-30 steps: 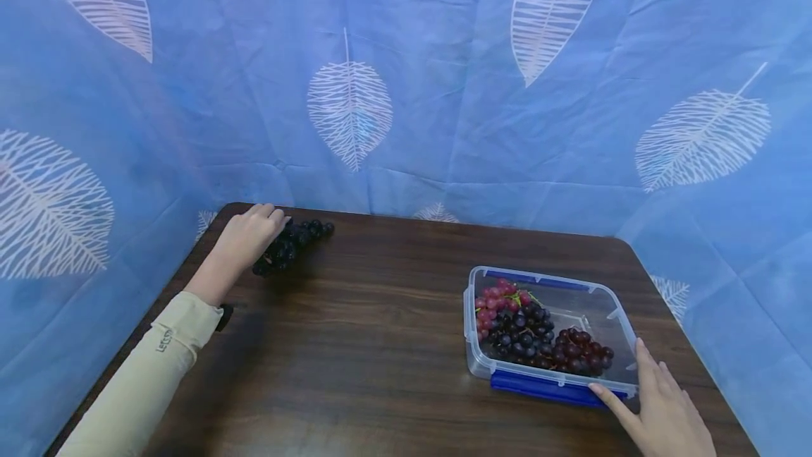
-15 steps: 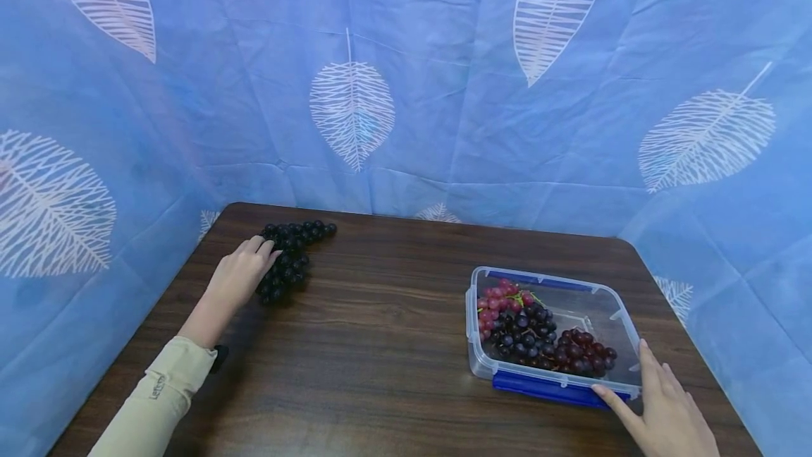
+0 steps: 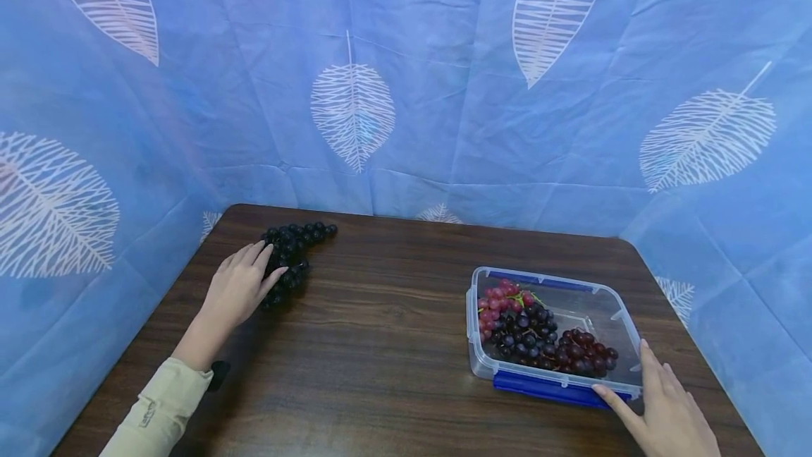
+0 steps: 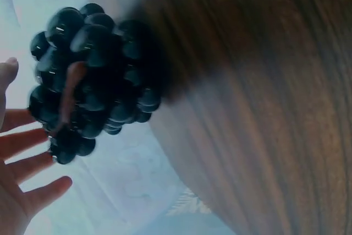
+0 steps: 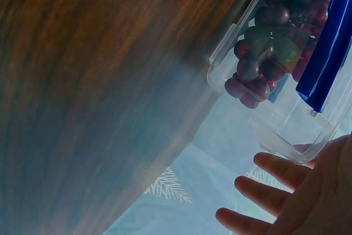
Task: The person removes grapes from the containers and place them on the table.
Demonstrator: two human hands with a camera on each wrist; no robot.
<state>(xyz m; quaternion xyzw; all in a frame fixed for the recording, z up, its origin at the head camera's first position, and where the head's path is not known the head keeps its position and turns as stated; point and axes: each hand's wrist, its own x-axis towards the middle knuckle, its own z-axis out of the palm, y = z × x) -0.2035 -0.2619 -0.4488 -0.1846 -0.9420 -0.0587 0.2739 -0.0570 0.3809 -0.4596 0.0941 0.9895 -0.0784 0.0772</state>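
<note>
At the far left of the table lies a large bunch of black grapes (image 3: 294,238), also close up in the left wrist view as black grapes (image 4: 99,89) with a brown stem. My left hand (image 3: 235,288) is at its near left side, fingers spread and fairly straight, the fingertips at the grapes. A clear plastic container (image 3: 471,312) with blue latches sits at the right, holding red grapes (image 3: 491,309), black grapes (image 3: 526,330) and dark red grapes (image 3: 586,352). My right hand (image 3: 672,407) touches its near right corner, thumb along the front, fingers extended.
The dark wooden table (image 3: 380,344) has rounded far corners. Behind and beside it hangs a blue cloth (image 3: 431,118) with white leaf prints. Bare tabletop lies between the black bunch and the container.
My left hand has come back toward me from over the black grapes, and its fingers have straightened out. More of the bunch shows now. The right hand and container stay put.
</note>
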